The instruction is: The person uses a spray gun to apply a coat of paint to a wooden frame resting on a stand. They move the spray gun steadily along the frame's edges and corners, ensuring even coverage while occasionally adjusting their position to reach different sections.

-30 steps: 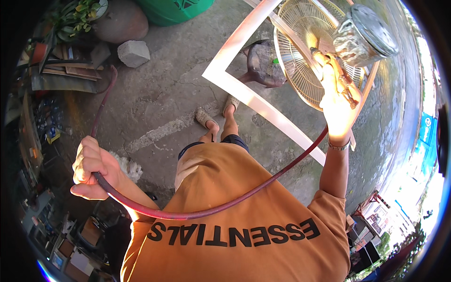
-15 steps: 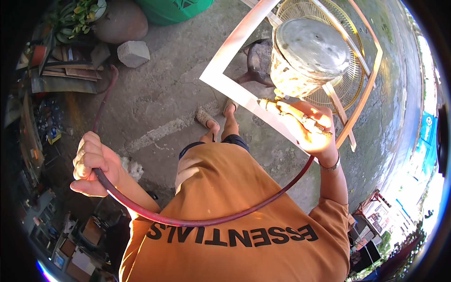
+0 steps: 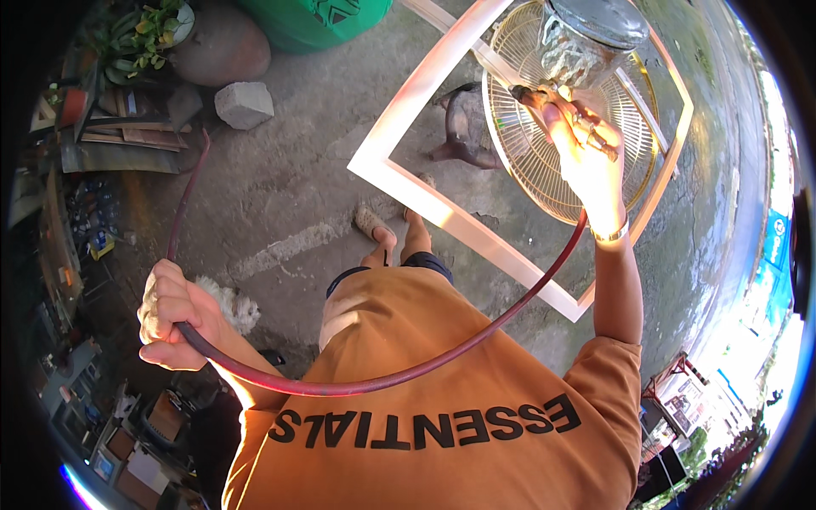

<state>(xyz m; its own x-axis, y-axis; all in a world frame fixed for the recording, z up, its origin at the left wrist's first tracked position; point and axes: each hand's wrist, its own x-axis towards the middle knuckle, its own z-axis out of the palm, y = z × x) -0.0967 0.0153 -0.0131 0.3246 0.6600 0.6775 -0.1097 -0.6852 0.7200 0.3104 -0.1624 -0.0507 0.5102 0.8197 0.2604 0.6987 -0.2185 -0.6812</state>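
My right hand (image 3: pixel 593 174) is closed around the handle of a spray gun (image 3: pixel 586 59), whose metal cup with a round lid stands uppermost. Below the cup the gun's nozzle end points left, over one bar of a pale rectangular frame (image 3: pixel 408 110). A dark red hose (image 3: pixel 408 374) runs from beneath that hand in a sagging curve across my front. My left hand (image 3: pixel 177 316) makes a fist around this hose, and its far length trails onward to the ground. Sunlight washes out part of the right hand and the frame.
Beneath the frame lie a round wire fan guard (image 3: pixel 518 161) and a dark stand (image 3: pixel 467 127). A concrete block (image 3: pixel 244 105), a green bag (image 3: pixel 314 25) and stacked boards (image 3: pixel 127 136) are farther left. A white dog (image 3: pixel 242 308) is beside my left forearm.
My right hand has moved farther away and slightly right with the spray gun, uncovering more of the frame and fan guard. My left hand, still on the hose, has shifted slightly nearer.
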